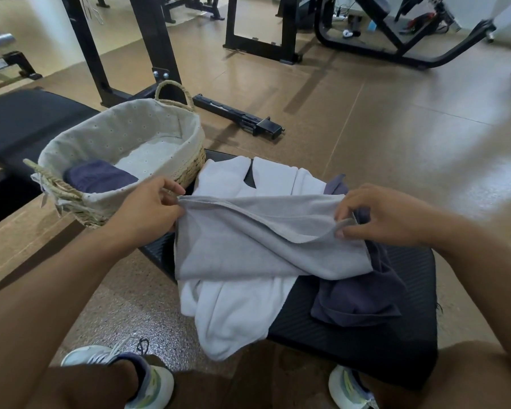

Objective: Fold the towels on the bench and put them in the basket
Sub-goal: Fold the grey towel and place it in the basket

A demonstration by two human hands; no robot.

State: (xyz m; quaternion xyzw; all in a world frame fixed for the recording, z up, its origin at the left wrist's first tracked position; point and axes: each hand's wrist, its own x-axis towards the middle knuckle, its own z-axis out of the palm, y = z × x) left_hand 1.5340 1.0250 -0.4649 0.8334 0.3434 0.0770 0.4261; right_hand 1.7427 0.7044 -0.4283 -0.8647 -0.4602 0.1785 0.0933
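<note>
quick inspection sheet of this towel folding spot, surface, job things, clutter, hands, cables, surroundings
surface: black bench, towels across it
job's things: grey towel lifted over white towel and dark purple towel; basket holds one folded dark towel
clutter: nothing seen
grippers: left hand and right hand each pinch a grey towel corner
cables: cords on floor by far machine
surroundings: gym floor, black machine frames

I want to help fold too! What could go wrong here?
The white towel hangs over the bench edge, so it might slide to the floor. Both hands, left and right, pinch only the corners of the grey towel, so it could slip or fold crooked. The basket sits near the edge and could tip.
</note>
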